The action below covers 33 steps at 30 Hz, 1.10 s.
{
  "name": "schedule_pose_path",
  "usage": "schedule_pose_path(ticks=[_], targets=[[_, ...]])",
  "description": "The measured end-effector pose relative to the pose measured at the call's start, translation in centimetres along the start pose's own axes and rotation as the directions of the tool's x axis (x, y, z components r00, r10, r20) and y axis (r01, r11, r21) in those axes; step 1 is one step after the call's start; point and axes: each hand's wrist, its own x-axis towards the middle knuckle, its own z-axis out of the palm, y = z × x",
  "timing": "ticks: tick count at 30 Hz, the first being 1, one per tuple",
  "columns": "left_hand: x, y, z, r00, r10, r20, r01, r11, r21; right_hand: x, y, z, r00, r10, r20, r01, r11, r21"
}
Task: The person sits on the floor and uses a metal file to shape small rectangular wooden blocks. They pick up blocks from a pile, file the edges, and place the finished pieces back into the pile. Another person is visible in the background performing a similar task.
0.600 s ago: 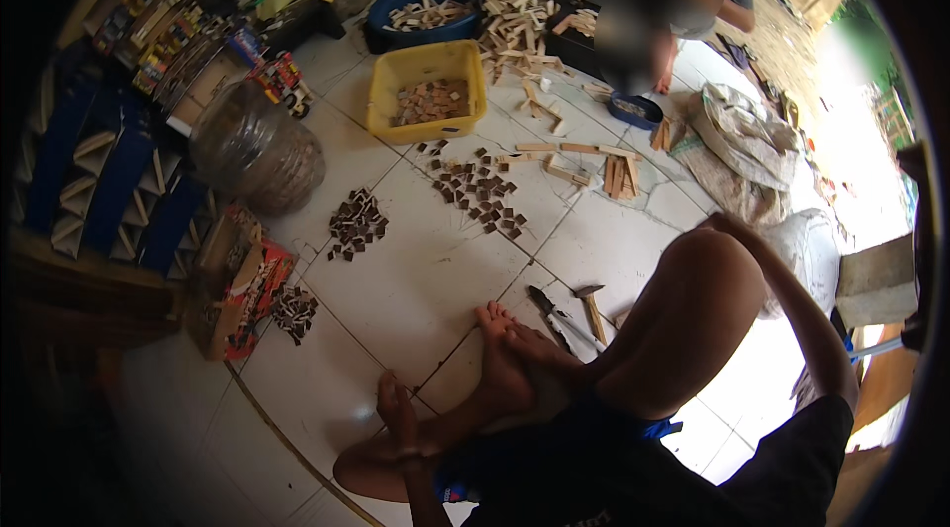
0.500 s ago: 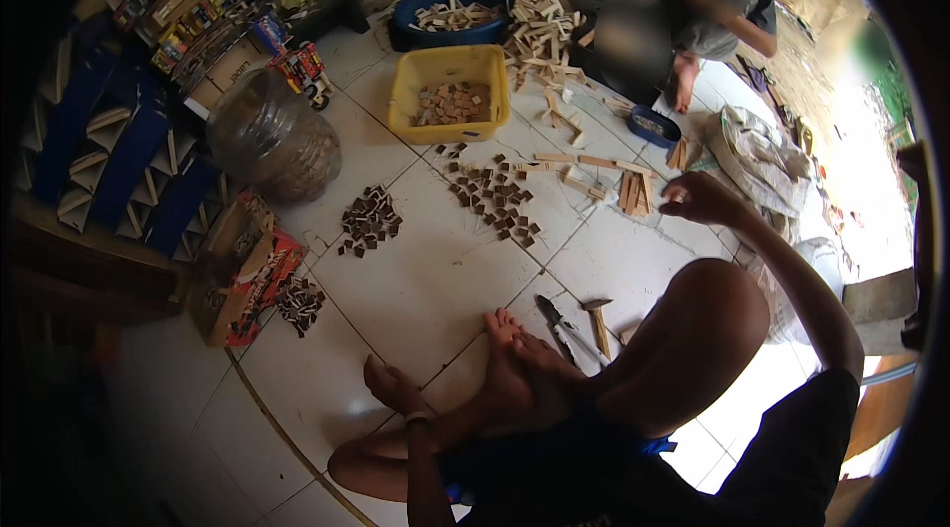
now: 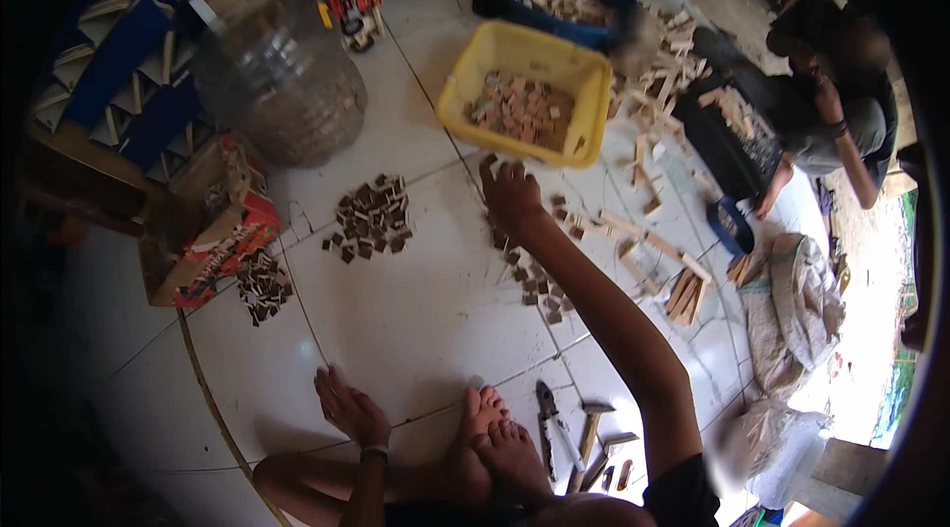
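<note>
My right hand (image 3: 512, 196) is stretched out over the far end of a scattered group of small dark brown squares (image 3: 535, 285), just in front of the yellow basin (image 3: 465, 131). Its fingers are curled downward and their tips are partly hidden, so I cannot make out what is between them. My left hand (image 3: 350, 410) hovers near my left knee, fingers extended, nothing in it. Another heap of dark squares (image 3: 371, 218) lies on the tiles ahead of it. Small light brown pieces (image 3: 517, 111) are inside the basin.
Beside my feet lie a dark-handled tool (image 3: 547, 408) and a hammer (image 3: 591, 428). A red cardboard box (image 3: 223, 250) and large clear plastic jar (image 3: 282, 82) stand left. Wood strips (image 3: 687, 294) and a sack (image 3: 792, 299) are right. Another person (image 3: 841, 121) sits beyond.
My right hand has moved left and away from me, from the wood strips to the dark squares. My left hand's fingers have straightened. The whole view has shifted.
</note>
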Motion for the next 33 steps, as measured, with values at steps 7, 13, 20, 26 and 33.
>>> schedule_pose_path(ticks=[7, 13, 20, 26, 33], targets=[[-0.1, 0.9, -0.7, 0.998, -0.011, 0.055, 0.009, 0.999, 0.039, 1.8, -1.1, 3.3, 0.971, 0.216, -0.106, -0.216, 0.976, 0.009], [-0.2, 0.7, -0.6, 1.0, 0.0, 0.028, -0.001, 0.999, 0.04, 1.8, 2.4, 2.4, 0.99, 0.074, -0.122, -0.044, 0.973, 0.228], [-0.1, 0.6, -0.7, 1.0, -0.004, 0.015, 0.004, 1.0, 0.017, -0.1, 5.4, -0.1, 0.985, 0.143, -0.096, -0.072, 0.846, 0.528], [-0.1, 0.6, -0.7, 0.999, -0.03, 0.039, 0.029, 0.999, 0.019, -0.8, 5.8, 0.8, 0.993, 0.067, -0.092, -0.037, 0.955, 0.294], [-0.1, -0.1, -0.6, 0.995, -0.019, 0.095, 0.02, 1.0, -0.014, 1.0, 4.3, 3.8, 0.999, 0.031, -0.037, -0.028, 0.997, 0.074]])
